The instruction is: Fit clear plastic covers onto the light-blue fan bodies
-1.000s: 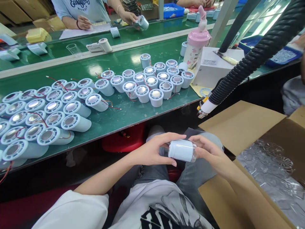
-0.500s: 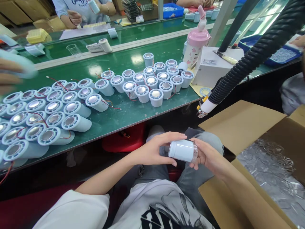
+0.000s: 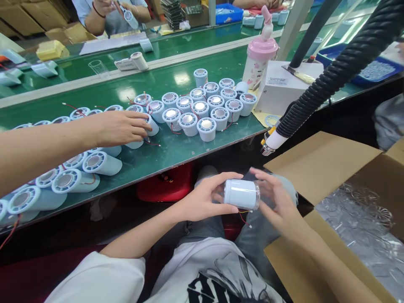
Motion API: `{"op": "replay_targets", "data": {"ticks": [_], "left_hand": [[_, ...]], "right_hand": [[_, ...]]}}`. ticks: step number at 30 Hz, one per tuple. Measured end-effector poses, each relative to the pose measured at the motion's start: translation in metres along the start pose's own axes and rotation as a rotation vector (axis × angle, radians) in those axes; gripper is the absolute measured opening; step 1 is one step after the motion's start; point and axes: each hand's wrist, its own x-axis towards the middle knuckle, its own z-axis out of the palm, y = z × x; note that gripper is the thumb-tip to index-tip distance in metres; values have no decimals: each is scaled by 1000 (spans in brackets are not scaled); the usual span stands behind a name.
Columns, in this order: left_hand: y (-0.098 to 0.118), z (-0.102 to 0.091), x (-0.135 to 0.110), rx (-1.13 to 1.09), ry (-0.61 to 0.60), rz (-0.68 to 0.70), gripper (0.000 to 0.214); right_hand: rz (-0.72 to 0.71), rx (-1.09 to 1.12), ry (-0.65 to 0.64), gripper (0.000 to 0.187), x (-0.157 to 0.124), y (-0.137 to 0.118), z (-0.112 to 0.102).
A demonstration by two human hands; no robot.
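Note:
Above my lap, my left hand [image 3: 217, 195] is closed round the left end of a light blue cylinder [image 3: 242, 194] lying on its side. A clear plastic cover shows at the cylinder's right end, and thin red and yellow wires hang below it. My right hand [image 3: 276, 202] is beside that right end, fingers apart and slightly blurred; whether a fingertip touches the cover I cannot tell.
Many similar blue cylinders [image 3: 207, 128] stand on the green bench [image 3: 176, 153]. A co-worker's hand [image 3: 126, 126] reaches over them from the left. To my right is an open carton [image 3: 322, 168] of clear plastic parts [image 3: 356, 231]. A black ribbed hose [image 3: 328, 80] hangs above.
My right hand has loosened from the cylinder's right end and opened. Wires now show below the cylinder. A co-worker's arm has come in from the left, its hand at a cylinder on the bench.

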Motion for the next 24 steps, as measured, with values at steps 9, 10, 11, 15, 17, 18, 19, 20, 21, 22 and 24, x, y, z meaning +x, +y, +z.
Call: {"op": "replay_targets", "data": {"ticks": [9, 10, 11, 15, 17, 18, 19, 20, 21, 22, 24], "left_hand": [[2, -7, -1, -54, -92, 59, 72], [2, -8, -1, -72, -104, 77, 71], [2, -8, -2, -98, -118, 79, 70], [-7, -8, -3, -259, -175, 23, 74], [-15, -6, -2, -321, -205, -22, 79], [-18, -5, -1, -333, -213, -50, 80], [-20, -3, 0, -337, -210, -86, 78], [-21, -3, 2, -331, -196, -128, 74], [-19, -5, 3, -313, -183, -184, 69], [-16, -10, 5, -276, -171, -244, 64], [-2, -31, 12, -134, -141, -327, 58]], "right_hand": [[133, 341, -203, 53, -2, -9, -5], [180, 443, -218, 50, -2, -9, -5], [215, 507, -229, 48, -2, -9, -5], [349, 526, -258, 50, -2, -6, -6], [375, 489, -241, 50, -1, -5, -2], [370, 475, -230, 50, -1, -6, 1], [356, 462, -224, 49, 0, -6, 6], [340, 447, -226, 50, 0, -7, 10], [325, 427, -231, 51, 2, -7, 13], [314, 396, -228, 51, 4, -7, 12], [301, 292, -156, 49, 8, -4, -3]]}}
